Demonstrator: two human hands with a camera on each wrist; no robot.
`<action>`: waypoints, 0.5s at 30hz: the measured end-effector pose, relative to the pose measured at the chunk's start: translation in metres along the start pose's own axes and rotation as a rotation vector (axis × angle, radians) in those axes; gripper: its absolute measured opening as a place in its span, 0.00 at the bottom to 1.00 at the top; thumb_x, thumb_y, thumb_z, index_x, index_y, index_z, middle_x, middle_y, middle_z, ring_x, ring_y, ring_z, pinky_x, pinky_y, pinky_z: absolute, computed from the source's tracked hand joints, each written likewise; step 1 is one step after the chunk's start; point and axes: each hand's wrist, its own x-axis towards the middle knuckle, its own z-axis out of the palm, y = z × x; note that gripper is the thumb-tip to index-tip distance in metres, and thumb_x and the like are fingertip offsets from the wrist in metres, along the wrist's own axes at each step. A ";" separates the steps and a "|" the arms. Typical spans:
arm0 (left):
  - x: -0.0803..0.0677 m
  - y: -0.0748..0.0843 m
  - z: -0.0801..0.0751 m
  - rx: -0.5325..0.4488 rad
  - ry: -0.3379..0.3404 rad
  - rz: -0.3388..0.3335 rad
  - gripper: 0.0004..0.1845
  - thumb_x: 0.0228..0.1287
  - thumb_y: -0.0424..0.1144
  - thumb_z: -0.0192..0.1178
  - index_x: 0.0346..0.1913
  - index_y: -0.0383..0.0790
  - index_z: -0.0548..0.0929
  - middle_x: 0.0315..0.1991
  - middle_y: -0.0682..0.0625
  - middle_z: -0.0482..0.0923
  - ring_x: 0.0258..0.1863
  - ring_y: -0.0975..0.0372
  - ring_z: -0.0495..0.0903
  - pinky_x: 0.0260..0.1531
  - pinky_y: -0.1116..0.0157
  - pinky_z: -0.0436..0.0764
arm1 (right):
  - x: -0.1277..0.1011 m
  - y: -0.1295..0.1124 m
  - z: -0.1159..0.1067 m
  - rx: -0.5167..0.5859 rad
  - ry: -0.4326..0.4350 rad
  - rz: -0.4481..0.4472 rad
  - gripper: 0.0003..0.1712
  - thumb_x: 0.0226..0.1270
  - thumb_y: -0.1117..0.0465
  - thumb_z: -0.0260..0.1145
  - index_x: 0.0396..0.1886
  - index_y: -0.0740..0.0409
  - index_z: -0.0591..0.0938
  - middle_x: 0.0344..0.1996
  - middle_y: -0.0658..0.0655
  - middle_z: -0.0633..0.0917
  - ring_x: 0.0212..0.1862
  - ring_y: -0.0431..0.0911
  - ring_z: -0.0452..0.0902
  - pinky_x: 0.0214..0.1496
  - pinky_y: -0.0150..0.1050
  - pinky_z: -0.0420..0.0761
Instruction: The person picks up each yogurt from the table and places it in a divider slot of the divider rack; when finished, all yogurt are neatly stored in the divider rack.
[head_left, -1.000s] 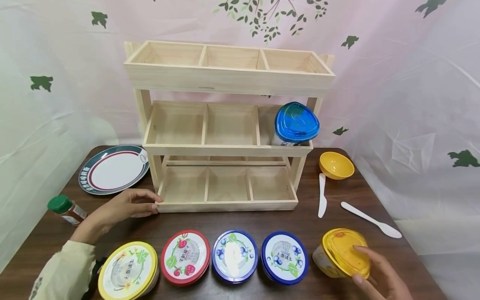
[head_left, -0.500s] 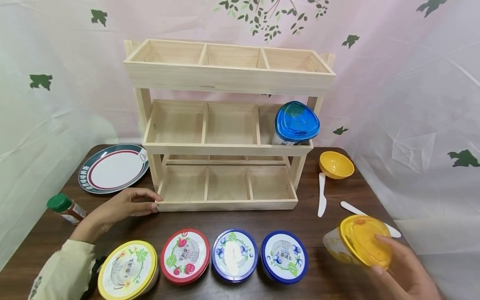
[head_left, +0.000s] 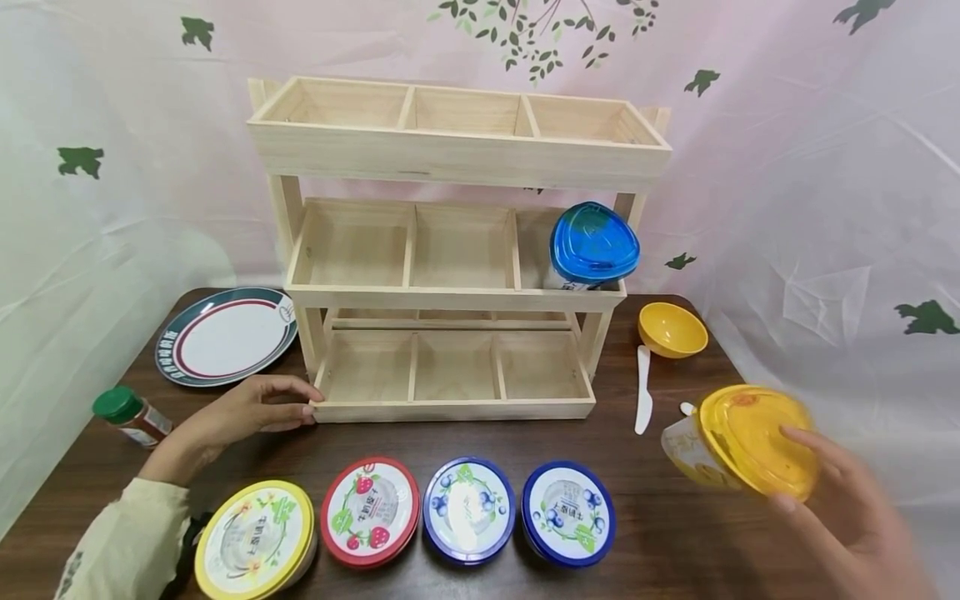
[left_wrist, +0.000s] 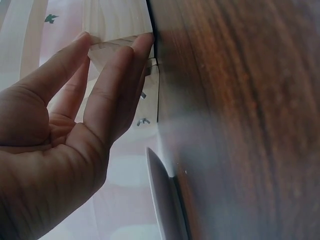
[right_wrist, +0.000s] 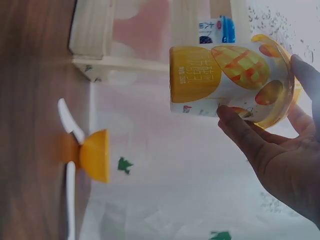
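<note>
My right hand (head_left: pixel 843 500) holds a yogurt cup (head_left: pixel 757 437) by its yellow lid, tilted above the right side of the table. Mango pictures show on the cup's side in the right wrist view, where the thumb and fingers (right_wrist: pixel 240 131) lie around its lid end. My left hand (head_left: pixel 243 412) pinches the lower left front corner of the wooden shelf rack (head_left: pixel 450 412). Seen from the left wrist, thumb and fingertips sit on either side of that corner (left_wrist: pixel 117 25). A blue-lidded cup (head_left: pixel 594 243) stands in the middle tier's right compartment.
Along the front stand tubs with a yellow lid (head_left: pixel 255 537), a red lid (head_left: pixel 371 512) and two blue lids (head_left: pixel 470 510). A plate (head_left: pixel 228 337) and green-capped jar (head_left: pixel 133 417) lie left; a yellow bowl (head_left: pixel 672 330), white knife (head_left: pixel 643 392) and partly hidden spoon (head_left: pixel 687 408) lie right.
My right hand has lifted the yellow-lidded yogurt cup off the table and carried it up and to the right, over the white spoon. The left hand stays at the rack's corner.
</note>
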 end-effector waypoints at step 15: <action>0.000 0.000 -0.002 0.016 -0.011 0.023 0.15 0.81 0.30 0.62 0.62 0.25 0.83 0.51 0.41 0.84 0.47 0.65 0.85 0.46 0.65 0.88 | 0.058 -0.051 0.016 -0.040 0.045 -0.006 0.41 0.71 0.85 0.63 0.82 0.64 0.69 0.71 0.51 0.79 0.67 0.37 0.76 0.59 0.18 0.75</action>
